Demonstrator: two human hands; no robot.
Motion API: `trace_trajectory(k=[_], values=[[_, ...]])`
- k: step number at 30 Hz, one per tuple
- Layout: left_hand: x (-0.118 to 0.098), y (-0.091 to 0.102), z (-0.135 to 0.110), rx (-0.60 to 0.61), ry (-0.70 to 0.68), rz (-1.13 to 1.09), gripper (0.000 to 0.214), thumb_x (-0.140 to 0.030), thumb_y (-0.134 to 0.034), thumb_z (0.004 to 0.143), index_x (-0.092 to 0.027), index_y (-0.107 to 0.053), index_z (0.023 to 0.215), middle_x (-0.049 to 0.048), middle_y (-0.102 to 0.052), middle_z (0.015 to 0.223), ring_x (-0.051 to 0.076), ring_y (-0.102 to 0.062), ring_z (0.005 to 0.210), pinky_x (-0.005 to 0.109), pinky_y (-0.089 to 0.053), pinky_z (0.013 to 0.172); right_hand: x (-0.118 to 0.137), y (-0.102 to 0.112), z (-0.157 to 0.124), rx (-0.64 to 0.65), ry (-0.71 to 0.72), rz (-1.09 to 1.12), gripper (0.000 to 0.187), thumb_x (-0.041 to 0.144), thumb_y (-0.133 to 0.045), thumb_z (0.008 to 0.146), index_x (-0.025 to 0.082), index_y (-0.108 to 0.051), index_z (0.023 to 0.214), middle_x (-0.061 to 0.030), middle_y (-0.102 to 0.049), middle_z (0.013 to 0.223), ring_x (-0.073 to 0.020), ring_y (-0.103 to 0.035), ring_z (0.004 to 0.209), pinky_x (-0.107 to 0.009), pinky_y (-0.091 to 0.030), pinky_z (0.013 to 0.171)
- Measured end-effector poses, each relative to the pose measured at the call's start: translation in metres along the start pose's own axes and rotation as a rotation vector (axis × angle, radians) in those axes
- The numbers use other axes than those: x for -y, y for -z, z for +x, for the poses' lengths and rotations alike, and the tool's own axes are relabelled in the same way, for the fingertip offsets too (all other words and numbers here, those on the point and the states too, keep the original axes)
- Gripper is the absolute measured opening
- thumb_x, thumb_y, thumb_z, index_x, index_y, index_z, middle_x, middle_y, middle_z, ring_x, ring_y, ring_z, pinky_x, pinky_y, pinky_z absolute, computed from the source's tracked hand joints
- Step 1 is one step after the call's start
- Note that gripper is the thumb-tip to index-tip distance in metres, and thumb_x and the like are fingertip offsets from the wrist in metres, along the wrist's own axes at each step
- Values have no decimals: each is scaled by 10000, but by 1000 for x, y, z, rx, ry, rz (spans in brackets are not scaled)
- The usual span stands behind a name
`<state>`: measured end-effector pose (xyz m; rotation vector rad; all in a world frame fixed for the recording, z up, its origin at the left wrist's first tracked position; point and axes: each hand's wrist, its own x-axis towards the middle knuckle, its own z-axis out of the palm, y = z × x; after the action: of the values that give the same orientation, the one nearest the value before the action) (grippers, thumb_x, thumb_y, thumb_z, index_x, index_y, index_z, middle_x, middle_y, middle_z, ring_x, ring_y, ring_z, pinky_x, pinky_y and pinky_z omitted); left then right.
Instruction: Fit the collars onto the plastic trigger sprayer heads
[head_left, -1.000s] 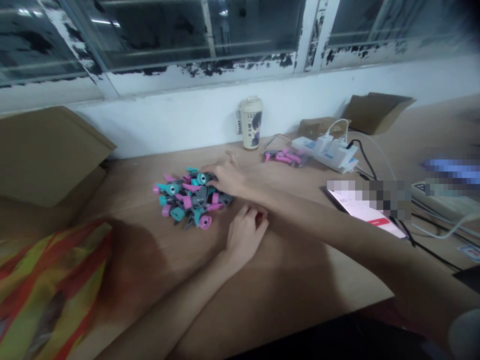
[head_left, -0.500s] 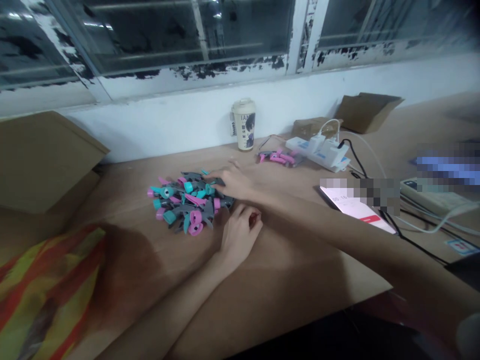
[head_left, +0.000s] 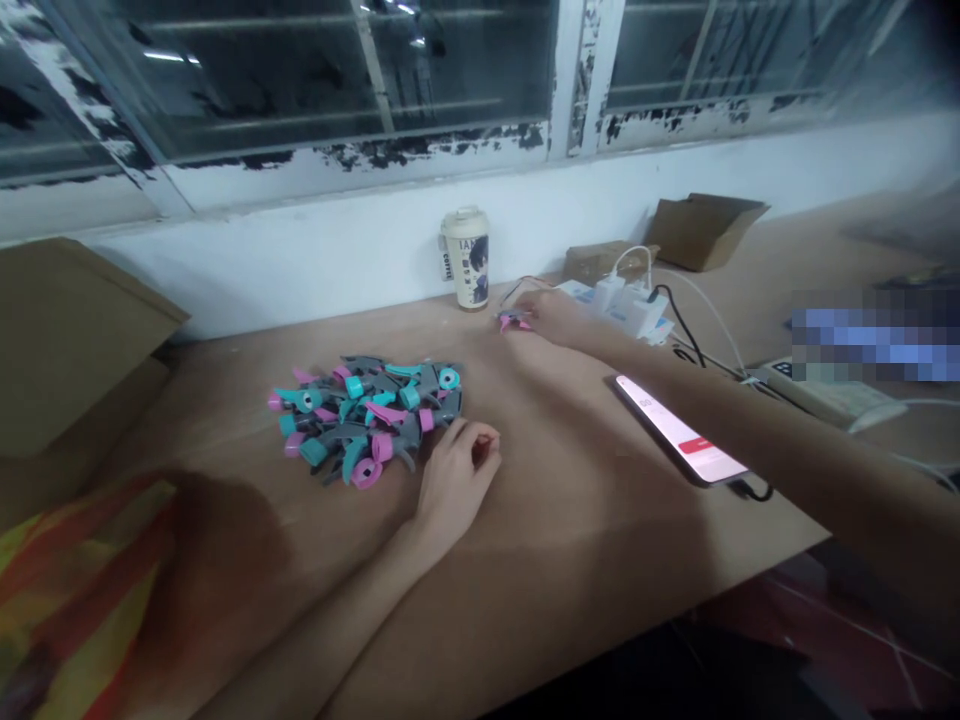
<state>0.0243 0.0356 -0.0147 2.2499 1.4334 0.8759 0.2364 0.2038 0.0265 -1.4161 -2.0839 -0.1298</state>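
A heap of grey trigger spray heads point(head_left: 390, 415) with pink and teal collars and levers lies on the table. My left hand point(head_left: 459, 470) rests at the heap's near right edge. Its fingers curl to the thumb in a loose ring, and nothing shows inside. Farther back to the right, my right hand point(head_left: 559, 315) reaches down with bent fingers onto a pink-and-grey trigger spray head point(head_left: 514, 321). The fingers and palm cover part of that piece and whatever lies beneath them.
A printed coffee cup point(head_left: 472, 260) stands by the wall. To the right are a white power strip point(head_left: 637, 312) with cables and a lit phone point(head_left: 679, 430) under my right forearm. Cardboard boxes point(head_left: 67, 340) and a red-yellow bag point(head_left: 82, 590) sit on the left.
My right hand has left the heap and moved right and back to the small pink group, uncovering a teal-collared spray head. The left hand stays beside the heap. The view has shifted slightly.
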Motion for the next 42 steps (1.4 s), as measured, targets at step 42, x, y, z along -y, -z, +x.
trace_trajectory(k=[42], values=[[-3, -1, -4, 11, -142, -27, 115, -107, -472, 837, -188, -553, 833, 5, -530, 830, 110, -521, 696, 238, -431, 619, -41, -41, -4, 112, -64, -449, 385, 366, -387, 908, 126, -679, 976, -158, -604, 1087, -300, -455, 1066, -564, -99, 1012]])
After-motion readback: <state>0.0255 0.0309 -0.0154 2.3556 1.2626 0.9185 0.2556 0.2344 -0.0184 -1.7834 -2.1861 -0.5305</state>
